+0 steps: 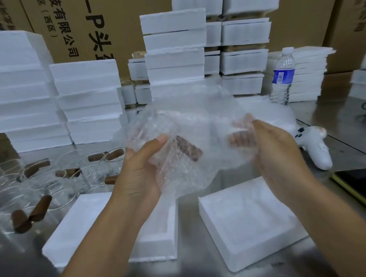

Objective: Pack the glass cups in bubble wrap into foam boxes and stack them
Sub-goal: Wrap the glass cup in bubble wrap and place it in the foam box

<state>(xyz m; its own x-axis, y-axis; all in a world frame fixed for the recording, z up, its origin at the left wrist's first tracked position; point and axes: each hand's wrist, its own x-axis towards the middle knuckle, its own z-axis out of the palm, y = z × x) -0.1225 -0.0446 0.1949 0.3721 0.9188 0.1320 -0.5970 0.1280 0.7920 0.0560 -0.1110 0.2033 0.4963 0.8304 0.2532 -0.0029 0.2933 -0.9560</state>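
The steel bench [335, 116] carries tall stacks of closed foam boxes [175, 59] from 9 round to 2 o'clock. Nearer, two open foam halves lie side by side, the left foam half [76, 230] at 7 o'clock and the right foam half [247, 220] at 5 o'clock, both with hollows that look unfilled. Held in the air above them, at centre, is a loose sheet of bubble wrap [190, 125] bunched round a glass cup whose brown handle [189, 147] shows through it. The left hand [141, 168] grips the bundle from below with the thumb pressed on top; the right hand [272, 145] has its fingers [240, 139] curled into the wrap's right side, seen through the film. The step looks like wrapping, not yet finished, since the sheet hangs open. Next, the loose edges want tucking in tight before the bundle goes down into a foam hollow. Unwrapped glass cups [51, 178] wait at 9 o'clock.
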